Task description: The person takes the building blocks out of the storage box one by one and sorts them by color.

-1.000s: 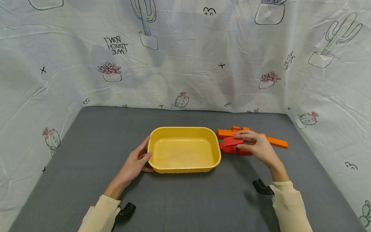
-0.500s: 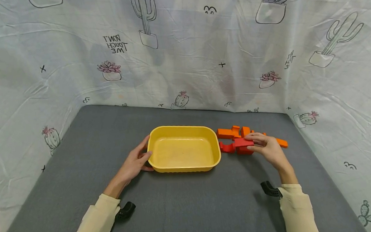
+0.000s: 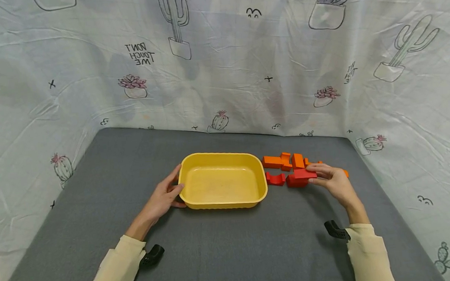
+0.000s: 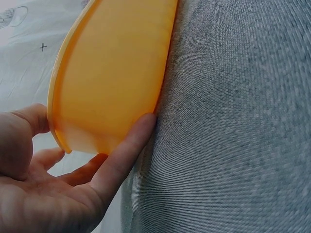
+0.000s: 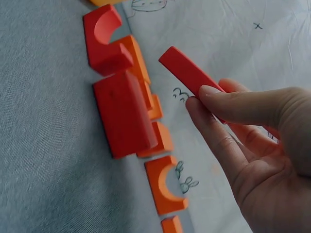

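Observation:
My left hand [image 3: 162, 197] grips the left end of a yellow plastic tub [image 3: 223, 205]. In the left wrist view the thumb is at the rim and the fingers lie along the outer wall [image 4: 107, 87]. My right hand [image 3: 335, 185] pinches a thin flat red block [image 3: 305, 174] between thumb and fingers. In the right wrist view this flat block [image 5: 187, 70] is held tilted, apart from the others. A thicker red block [image 3: 295, 183] stands on the table just below it. To the left, beside the tub, sits a red block with a curved cutout [image 3: 275, 179].
Behind the red blocks runs a row of orange blocks [image 3: 272, 162], some with curved cutouts, partly hidden by my right hand. A grey cloth [image 3: 233, 253] covers the table. A white printed curtain [image 3: 235, 70] hangs along the back and sides.
My right hand has moved to the right with the flat red block, from above the cutout block to above the thicker one. The left hand and tub have stayed still.

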Demonstrator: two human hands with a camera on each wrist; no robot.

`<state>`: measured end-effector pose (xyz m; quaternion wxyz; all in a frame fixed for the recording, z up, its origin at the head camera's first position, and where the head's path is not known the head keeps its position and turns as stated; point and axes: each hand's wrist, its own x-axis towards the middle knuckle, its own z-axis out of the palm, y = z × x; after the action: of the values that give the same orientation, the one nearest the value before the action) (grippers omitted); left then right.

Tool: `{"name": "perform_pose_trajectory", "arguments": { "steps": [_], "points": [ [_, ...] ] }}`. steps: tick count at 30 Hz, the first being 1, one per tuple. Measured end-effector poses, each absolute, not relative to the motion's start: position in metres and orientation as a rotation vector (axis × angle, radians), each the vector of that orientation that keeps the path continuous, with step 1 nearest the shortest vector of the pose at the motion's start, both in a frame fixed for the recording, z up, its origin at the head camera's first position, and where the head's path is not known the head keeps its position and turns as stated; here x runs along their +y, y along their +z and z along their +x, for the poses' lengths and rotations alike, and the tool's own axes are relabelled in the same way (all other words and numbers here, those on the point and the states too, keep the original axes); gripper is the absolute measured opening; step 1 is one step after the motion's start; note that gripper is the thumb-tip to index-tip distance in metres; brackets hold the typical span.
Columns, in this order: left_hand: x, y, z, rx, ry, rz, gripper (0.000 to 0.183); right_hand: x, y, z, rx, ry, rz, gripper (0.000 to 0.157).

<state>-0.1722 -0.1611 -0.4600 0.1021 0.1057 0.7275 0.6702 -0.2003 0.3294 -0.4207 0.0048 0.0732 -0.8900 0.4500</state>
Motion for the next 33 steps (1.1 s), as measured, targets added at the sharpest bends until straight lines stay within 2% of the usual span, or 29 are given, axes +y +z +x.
{"name": "perform_pose_trajectory", "arguments": {
  "steps": [7,19,33],
  "points": [
    [-0.161,-0.46,-0.171,2.125,1.978,0.315,0.06,0.342,-0.433,-0.2,-2.706,1.437,0.186,0.037],
    [-0.16,-0.46,-0.173,2.136,1.98,0.3,0.061,0.358,-0.438,-0.2,-2.67,1.519,0.052,0.041],
    [-0.16,-0.458,-0.171,2.134,1.979,0.27,0.061,0.372,-0.452,-0.201,-2.751,1.468,-0.103,0.051]
  ]
}}
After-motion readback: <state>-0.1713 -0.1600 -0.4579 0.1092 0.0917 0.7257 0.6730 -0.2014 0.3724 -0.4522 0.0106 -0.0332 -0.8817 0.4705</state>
